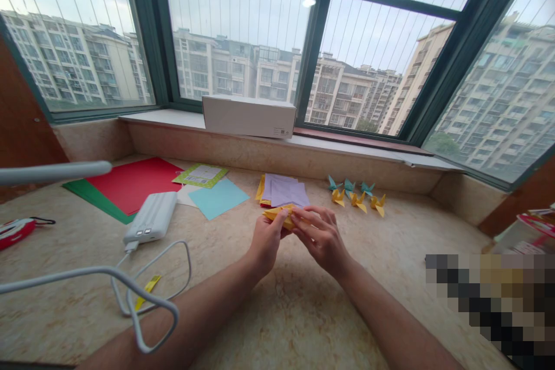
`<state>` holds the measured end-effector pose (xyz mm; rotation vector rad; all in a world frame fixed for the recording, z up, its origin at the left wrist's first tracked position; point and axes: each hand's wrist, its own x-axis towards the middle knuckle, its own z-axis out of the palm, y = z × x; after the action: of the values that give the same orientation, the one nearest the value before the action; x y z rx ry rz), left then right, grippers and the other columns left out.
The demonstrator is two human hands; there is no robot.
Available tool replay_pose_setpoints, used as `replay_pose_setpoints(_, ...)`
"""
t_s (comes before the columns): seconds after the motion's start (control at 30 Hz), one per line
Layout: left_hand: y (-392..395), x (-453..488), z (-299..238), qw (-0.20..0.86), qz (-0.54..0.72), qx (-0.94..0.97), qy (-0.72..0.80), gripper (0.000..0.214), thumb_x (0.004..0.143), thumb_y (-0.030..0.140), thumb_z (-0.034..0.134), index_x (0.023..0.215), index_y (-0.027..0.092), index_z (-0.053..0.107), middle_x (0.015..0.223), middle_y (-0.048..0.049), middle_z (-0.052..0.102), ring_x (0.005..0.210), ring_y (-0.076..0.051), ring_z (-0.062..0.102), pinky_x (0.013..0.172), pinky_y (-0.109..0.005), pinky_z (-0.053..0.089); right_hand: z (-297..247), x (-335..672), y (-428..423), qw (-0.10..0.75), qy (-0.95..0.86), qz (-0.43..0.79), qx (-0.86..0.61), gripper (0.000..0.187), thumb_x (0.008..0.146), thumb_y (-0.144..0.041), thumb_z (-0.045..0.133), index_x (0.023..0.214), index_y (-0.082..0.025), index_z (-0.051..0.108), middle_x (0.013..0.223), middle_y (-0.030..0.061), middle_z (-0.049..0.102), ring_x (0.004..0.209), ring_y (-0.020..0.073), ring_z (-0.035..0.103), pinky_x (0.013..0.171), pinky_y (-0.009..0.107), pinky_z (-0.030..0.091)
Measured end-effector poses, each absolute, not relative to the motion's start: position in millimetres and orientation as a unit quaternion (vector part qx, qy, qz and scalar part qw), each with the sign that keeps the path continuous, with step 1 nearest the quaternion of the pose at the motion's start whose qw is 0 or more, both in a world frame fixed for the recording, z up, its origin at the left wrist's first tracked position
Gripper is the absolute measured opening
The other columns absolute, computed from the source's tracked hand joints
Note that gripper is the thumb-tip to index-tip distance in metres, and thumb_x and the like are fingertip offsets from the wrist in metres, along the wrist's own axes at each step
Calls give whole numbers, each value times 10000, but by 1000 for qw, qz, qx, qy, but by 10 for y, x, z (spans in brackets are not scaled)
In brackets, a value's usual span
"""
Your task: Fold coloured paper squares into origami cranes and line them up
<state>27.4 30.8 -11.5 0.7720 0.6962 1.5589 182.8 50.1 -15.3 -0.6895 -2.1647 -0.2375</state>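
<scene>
Between both hands, above the stone counter, is a folded piece of yellow origami paper (pixel 274 214). My left hand (pixel 267 237) pinches its near left side with the thumb on top. The fingers of my right hand (pixel 318 234) press on its right side, and some of them are hidden behind the paper. Just beyond the hands lies a stack of purple and yellow paper squares (pixel 286 188). To the right stand several folded paper cranes: a back row of blue cranes (pixel 349 187) and a front row of yellow cranes (pixel 358 202).
Left on the counter (pixel 225 312) are a white power bank (pixel 151 217) with a looping cable (pixel 99 270), red paper (pixel 139 182), green paper (pixel 95 199), a light blue sheet (pixel 219 198) and a red item (pixel 17 232). A white box (pixel 249 117) sits on the windowsill.
</scene>
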Motion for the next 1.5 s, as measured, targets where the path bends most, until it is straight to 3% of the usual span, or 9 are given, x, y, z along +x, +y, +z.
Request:
replay_pose_setpoints(0.37, 300, 278, -86, 606, 670, 320, 285, 298, 738, 321, 748, 936, 99, 730, 951, -111, 754, 891, -226, 700, 817, -333, 563, -84, 1846, 462, 393, -875, -121, -255, 410, 945, -236, 581, 1347, -310, 550, 1350, 53, 614, 1219, 246, 542, 1034, 465, 364)
replay_pose_setpoints(0.57, 295, 281, -95, 604, 673, 315, 288, 302, 735, 318, 755, 951, 107, 733, 972, -111, 755, 928, -236, 699, 841, -331, 559, -120, 1832, 488, 396, -872, -125, -260, 365, 945, -211, 569, 1293, -319, 600, 1339, 54, 620, 1211, 243, 550, 1045, 478, 341)
replay_pose_setpoints(1.23, 276, 280, -106, 581, 647, 380, 315, 264, 731, 295, 738, 886, 83, 755, 894, -124, 756, 864, -259, 712, 872, -393, 549, -138, 1772, 391, 487, -813, 50, -314, 183, 870, -232, 624, 982, -273, 763, 1133, 74, 698, 1051, 255, 628, 932, 454, 438)
replay_pose_setpoints(1.5, 256, 294, -84, 571, 636, 415, 312, 280, 777, 323, 708, 920, 88, 761, 898, -112, 750, 859, -237, 702, 829, -337, 548, -131, 1780, 401, 525, -789, 42, -317, 111, 893, -277, 646, 902, -251, 754, 1037, 69, 726, 1000, 252, 632, 912, 447, 439)
